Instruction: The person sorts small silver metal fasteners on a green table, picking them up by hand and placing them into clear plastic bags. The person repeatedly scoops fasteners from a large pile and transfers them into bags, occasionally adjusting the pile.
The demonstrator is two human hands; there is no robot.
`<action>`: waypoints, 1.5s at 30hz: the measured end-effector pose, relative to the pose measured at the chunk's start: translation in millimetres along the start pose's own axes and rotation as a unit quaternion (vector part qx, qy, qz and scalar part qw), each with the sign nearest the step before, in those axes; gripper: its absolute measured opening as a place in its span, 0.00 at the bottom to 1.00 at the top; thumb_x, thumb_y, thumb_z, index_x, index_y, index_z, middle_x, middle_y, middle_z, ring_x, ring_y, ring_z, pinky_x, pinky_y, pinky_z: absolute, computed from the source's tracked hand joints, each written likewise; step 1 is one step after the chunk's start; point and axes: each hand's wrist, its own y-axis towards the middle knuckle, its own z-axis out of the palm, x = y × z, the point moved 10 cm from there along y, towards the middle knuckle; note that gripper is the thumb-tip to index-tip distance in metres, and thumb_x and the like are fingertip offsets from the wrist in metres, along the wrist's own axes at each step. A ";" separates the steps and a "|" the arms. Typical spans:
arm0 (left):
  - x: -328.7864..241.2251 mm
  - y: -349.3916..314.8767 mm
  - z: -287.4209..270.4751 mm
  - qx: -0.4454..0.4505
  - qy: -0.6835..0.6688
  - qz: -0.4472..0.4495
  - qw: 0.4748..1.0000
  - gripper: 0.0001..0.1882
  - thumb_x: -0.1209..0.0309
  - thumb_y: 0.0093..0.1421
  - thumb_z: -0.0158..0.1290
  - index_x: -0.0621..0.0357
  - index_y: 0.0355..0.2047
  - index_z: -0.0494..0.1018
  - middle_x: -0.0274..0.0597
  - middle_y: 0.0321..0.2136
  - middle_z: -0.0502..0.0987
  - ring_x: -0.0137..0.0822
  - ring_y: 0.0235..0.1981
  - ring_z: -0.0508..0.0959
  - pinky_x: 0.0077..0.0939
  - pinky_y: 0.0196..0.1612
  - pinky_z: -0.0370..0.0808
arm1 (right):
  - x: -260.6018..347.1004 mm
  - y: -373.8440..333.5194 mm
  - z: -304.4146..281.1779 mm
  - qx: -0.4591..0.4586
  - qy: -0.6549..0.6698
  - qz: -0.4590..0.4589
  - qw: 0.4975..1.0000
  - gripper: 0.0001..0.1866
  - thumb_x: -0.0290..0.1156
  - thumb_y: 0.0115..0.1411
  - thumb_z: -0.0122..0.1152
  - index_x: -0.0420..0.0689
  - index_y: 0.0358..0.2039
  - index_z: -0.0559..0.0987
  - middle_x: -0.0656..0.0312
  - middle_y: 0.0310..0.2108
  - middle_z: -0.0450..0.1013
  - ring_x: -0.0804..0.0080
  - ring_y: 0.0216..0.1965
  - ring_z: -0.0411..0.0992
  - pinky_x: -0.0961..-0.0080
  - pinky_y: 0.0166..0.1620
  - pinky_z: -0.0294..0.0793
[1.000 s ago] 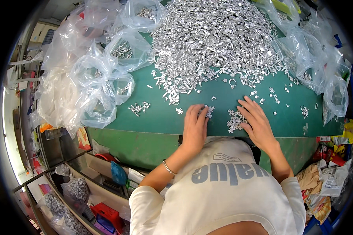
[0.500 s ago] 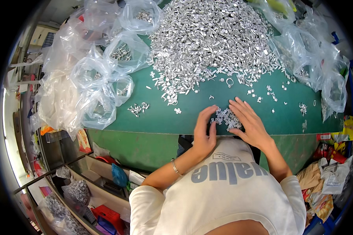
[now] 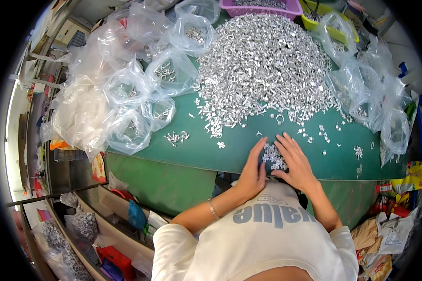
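Here I'm curving my left grip point(image 3: 252, 174) and right grip point(image 3: 296, 167), both unclenched, either side of small metal pieces point(image 3: 274, 158) near the table's point(image 3: 199, 157) front edge, seemingly walling them off from that big heap point(image 3: 267, 65).

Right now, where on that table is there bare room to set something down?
The green tabletop is bare in two patches along its near edge: between the left hand and the small metal cluster, and between the right hand and the far-right clump. It's crowded at the big metal pile, the plastic bags and the pieces between the hands.
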 end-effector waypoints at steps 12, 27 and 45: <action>38.5 -17.1 -119.0 -0.206 0.358 -0.048 0.910 0.20 0.72 0.50 0.63 0.59 0.43 0.72 0.43 0.39 0.71 0.43 0.43 0.70 0.35 0.45 0.63 | -14.7 -11.0 -14.4 -0.089 0.034 0.026 0.995 0.27 0.29 0.52 0.66 0.38 0.53 0.72 0.53 0.57 0.65 0.49 0.61 0.60 0.58 0.59 0.62; 12.9 4.3 -4.8 -0.020 0.264 0.062 0.962 0.17 0.73 0.54 0.59 0.60 0.44 0.73 0.45 0.39 0.71 0.45 0.41 0.71 0.35 0.42 0.64 | -14.6 -14.8 -17.0 -0.076 0.095 0.032 0.992 0.30 0.28 0.51 0.67 0.37 0.55 0.70 0.52 0.57 0.66 0.51 0.61 0.61 0.60 0.61 0.62; -80.3 99.6 -66.9 -0.034 0.264 0.216 0.939 0.22 0.79 0.54 0.58 0.61 0.49 0.69 0.53 0.46 0.68 0.53 0.49 0.70 0.38 0.53 0.68 | -10.2 -24.0 -39.4 -0.143 0.101 0.022 0.984 0.27 0.29 0.52 0.67 0.38 0.53 0.71 0.48 0.54 0.68 0.49 0.57 0.65 0.61 0.58 0.65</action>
